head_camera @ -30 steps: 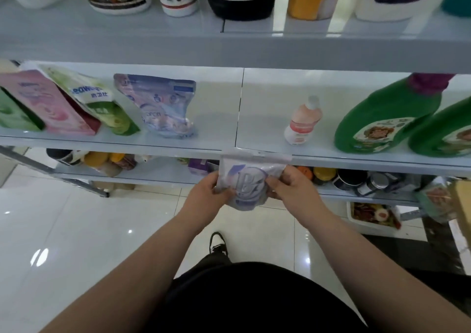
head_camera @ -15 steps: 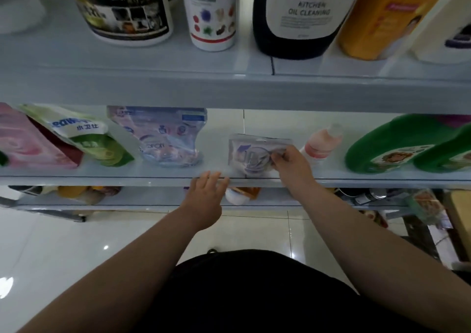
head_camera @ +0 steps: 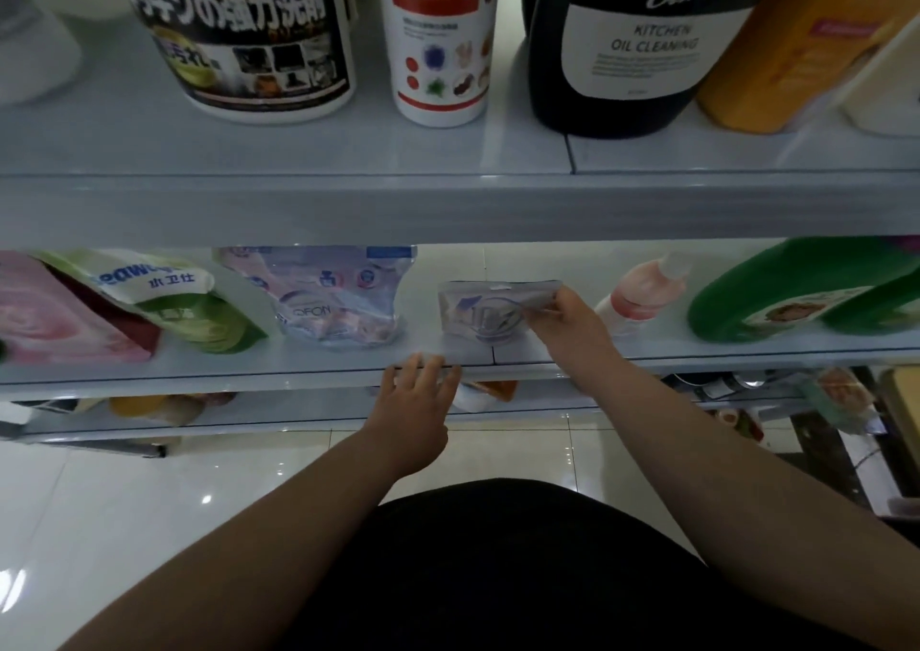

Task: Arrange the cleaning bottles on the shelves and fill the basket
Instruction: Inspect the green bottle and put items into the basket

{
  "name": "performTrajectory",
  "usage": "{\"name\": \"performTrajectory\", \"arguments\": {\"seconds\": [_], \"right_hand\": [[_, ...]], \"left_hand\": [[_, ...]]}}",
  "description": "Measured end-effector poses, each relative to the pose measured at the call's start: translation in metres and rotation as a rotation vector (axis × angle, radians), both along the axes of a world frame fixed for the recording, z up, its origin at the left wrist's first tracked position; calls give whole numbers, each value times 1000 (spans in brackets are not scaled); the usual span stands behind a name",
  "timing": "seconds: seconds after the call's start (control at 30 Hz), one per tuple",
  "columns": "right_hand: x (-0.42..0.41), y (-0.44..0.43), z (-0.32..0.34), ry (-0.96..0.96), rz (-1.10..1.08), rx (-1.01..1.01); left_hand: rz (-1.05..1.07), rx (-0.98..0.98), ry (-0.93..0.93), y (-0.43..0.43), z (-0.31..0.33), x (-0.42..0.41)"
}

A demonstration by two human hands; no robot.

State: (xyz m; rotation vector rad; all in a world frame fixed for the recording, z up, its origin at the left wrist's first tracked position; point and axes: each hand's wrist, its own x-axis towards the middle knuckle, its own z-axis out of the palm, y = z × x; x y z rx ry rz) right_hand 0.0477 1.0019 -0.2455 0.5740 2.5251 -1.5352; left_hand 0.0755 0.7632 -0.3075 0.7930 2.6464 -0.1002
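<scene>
Now your left hand [head_camera: 413, 401] has let go, its fingers loose and spread at the front edge of the middle shelf [head_camera: 249, 374]. A second ago both hands held the small pouch [head_camera: 480, 314] below it; it stands on that shelf, pinched by your right hand [head_camera: 565, 324], beside the pink bottle [head_camera: 639, 294].

The right hand [head_camera: 565, 324] pinches a small pouch [head_camera: 490, 309] standing on the middle shelf [head_camera: 199, 369]; the left hand [head_camera: 415, 401] hovers with relaxed fingers at the shelf edge.

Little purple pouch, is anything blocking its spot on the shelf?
Nothing visible does. The right hand holds the small pouch already on the middle shelf, in the gap between the big pouch and the pink bottle.
</scene>
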Motion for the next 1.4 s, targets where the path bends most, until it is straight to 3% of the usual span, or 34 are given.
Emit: {"name": "performTrajectory", "arguments": {"seconds": [0.17,0.4,0.57,0.7,0.9,1.13,1.3,1.4], "right_hand": [[33,31,-5,-14,85,174],[90,106,2,-185,656,684],[105,159,5,-177,800,738],[113,196,2,-130,803,745],[121,237,-2,-134,875,659],[134,256,-5,-159,792,505],[129,245,7,-147,519,100],[132,223,16,-185,411,-207]], "left_hand": [[-14,196,10,15,13,3],[99,380,-158,85,22,21],[433,655,-279,166,29,15],[666,784,-218,230,37,-13],[744,942,-146,269,36,-37],[825,990,-97,267,41,2],[1009,1166,-402,259,52,59],[1016,1253,-547,246,70,92]]}}
